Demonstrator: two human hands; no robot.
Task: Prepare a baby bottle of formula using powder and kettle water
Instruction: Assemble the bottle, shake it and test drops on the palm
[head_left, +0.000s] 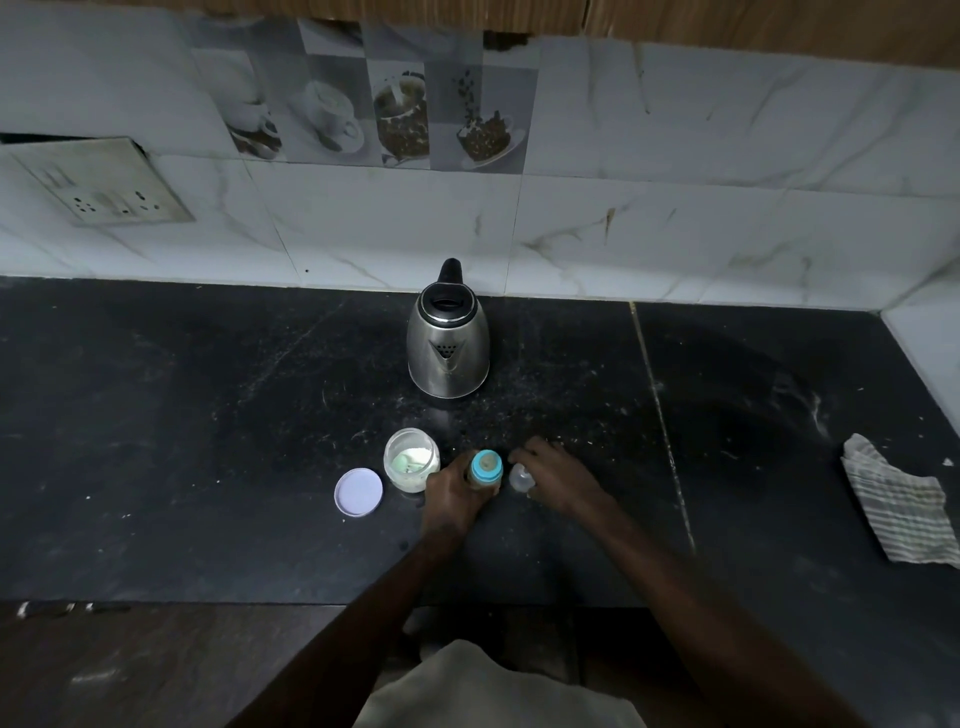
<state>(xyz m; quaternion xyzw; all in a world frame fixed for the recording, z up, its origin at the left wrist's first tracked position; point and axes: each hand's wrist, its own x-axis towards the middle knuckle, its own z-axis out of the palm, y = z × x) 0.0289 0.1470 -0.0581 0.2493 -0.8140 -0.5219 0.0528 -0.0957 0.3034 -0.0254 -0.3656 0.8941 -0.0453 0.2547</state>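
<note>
Head view: I looked down on a dark stone desk (208, 467), scuffed and dusted with pale specks.
Wall (675, 156): marbled white tiles stood behind the desk.
Kettle (448, 348): steel, upright near the wall, spout towards me, well behind the smaller things.
Cloth (898, 509): striped, crumpled at the desk's far right.
Left hand (449, 493): its fingers were wrapped round the baby bottle (485, 467), holding it upright on the desk.
Right hand (558, 478): it lay just right of the bottle, touching the clear teat (521, 479); I could not tell whether its fingers pinched it.
Powder jar (410, 460): open, white powder inside, just left of the bottle.
Jar lid (358, 492): flat on the desk, left of the jar.
Baby bottle: blue ring on top, between jar and teat.
Teat: small, clear, beside the bottle.
</note>
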